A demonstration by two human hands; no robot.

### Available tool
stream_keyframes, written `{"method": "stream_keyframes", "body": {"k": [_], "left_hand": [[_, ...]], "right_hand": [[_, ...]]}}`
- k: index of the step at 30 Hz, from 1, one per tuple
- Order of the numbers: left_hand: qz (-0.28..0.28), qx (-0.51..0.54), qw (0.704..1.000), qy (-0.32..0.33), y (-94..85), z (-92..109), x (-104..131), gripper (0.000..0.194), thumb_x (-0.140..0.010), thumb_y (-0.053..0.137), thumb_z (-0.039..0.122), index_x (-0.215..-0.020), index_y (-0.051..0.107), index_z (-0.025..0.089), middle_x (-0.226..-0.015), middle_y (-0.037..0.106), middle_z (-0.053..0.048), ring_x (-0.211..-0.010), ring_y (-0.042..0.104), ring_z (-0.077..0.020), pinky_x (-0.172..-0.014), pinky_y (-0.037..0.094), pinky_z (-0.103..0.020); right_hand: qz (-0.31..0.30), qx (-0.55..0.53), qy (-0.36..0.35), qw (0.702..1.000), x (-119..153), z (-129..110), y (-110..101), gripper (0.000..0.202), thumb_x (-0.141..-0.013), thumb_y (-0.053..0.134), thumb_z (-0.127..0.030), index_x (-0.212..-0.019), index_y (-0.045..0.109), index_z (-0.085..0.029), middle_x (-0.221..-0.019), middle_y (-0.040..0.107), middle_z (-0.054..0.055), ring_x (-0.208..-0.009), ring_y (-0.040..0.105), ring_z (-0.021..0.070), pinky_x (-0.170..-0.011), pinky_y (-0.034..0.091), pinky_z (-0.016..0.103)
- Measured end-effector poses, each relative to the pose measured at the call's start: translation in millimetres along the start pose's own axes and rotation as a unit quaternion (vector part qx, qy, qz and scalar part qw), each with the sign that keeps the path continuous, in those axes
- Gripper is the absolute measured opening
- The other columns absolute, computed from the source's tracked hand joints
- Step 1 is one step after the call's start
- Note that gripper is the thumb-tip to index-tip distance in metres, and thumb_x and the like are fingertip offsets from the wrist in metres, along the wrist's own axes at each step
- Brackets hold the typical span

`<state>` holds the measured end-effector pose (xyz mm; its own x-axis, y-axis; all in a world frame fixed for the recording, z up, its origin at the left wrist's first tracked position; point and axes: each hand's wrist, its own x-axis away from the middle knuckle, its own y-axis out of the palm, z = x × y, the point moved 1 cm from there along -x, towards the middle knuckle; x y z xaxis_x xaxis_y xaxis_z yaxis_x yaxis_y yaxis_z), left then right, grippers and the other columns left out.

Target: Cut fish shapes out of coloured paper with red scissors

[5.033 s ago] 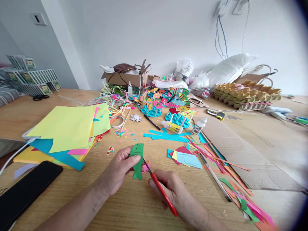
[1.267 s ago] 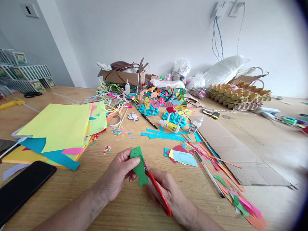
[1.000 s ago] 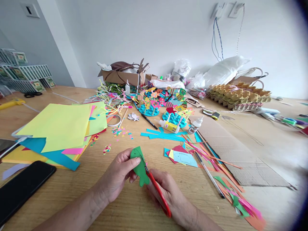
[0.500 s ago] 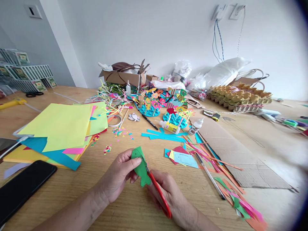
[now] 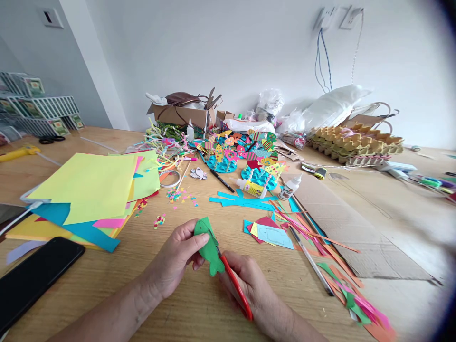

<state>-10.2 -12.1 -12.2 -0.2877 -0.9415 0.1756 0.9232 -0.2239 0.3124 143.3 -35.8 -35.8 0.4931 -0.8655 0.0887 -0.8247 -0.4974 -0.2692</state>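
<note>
Low centre of the frame: the left hand (image 5: 174, 263) pinches a green paper fish (image 5: 208, 244) by its head end, thumb on the near face and fingers curled behind it, clamped on the paper. The fish is held just above the wooden table (image 5: 199, 308), tilted, tail toward lower right. The right hand (image 5: 254, 289) is wrapped around red-handled scissors (image 5: 235, 287), fingers closed on the handles; the blade tips meet the fish's right edge near the tail, though how far the blades are parted cannot be told. At left of frame, a stack of coloured paper sheets (image 5: 89, 190) with a yellow sheet on top; a black phone (image 5: 35, 278) lies in the lower left corner. Centre, beyond the hands: loose confetti scraps (image 5: 180, 195), turquoise paper offcuts (image 5: 245, 200), two glue bottles (image 5: 290, 186) lying near finished fish displays on blue bases (image 5: 242, 156). Right of the hands: small cut paper pieces (image 5: 270, 232), a pen (image 5: 310, 260), paper strips (image 5: 356, 297) trailing toward lower right, partly on a flat cardboard sheet (image 5: 342, 228). Upper right: stacked egg trays (image 5: 356, 142). Upper centre: an open cardboard box (image 5: 181, 114).
</note>
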Motion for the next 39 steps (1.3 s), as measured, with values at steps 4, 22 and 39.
{"method": "stream_keyframes", "body": {"k": [4, 22, 39], "left_hand": [[0.01, -0.031, 0.999, 0.01, -1.2, -0.8, -1.1, 0.016, -0.077, 0.057, 0.028, -0.067, 0.052, 0.017, -0.056, 0.052, 0.005, -0.048, 0.042, -0.006, -0.043, 0.034, -0.016], [-0.006, -0.061, 0.998, 0.007, 0.5, 0.9, -0.3, 0.019, -0.075, 0.055, 0.03, -0.063, 0.048, 0.017, -0.054, 0.047, 0.005, -0.048, 0.038, -0.0073, -0.044, 0.032, -0.018], [-0.013, -0.044, 0.999, 0.01, -0.6, 0.3, -1.3, 0.018, -0.076, 0.055, 0.03, -0.064, 0.054, 0.017, -0.054, 0.049, 0.005, -0.048, 0.039, -0.0071, -0.043, 0.031, -0.017]], "right_hand": [[-0.005, -0.006, -0.007, 1.0, 0.1, -2.8, -0.4, 0.039, -0.091, 0.037, -0.046, -0.089, 0.061, -0.015, -0.056, 0.039, -0.004, -0.043, 0.031, 0.0068, -0.044, 0.031, 0.018], [0.015, 0.023, -0.015, 1.0, 0.6, -4.0, -1.2, 0.034, -0.092, 0.036, -0.038, -0.075, 0.055, -0.016, -0.057, 0.039, -0.004, -0.052, 0.034, 0.0083, -0.049, 0.029, 0.019], [0.019, 0.025, -0.018, 0.999, 0.7, 2.3, 0.2, 0.038, -0.092, 0.035, -0.044, -0.071, 0.051, -0.016, -0.056, 0.036, -0.005, -0.05, 0.03, 0.0076, -0.047, 0.025, 0.02]]}}
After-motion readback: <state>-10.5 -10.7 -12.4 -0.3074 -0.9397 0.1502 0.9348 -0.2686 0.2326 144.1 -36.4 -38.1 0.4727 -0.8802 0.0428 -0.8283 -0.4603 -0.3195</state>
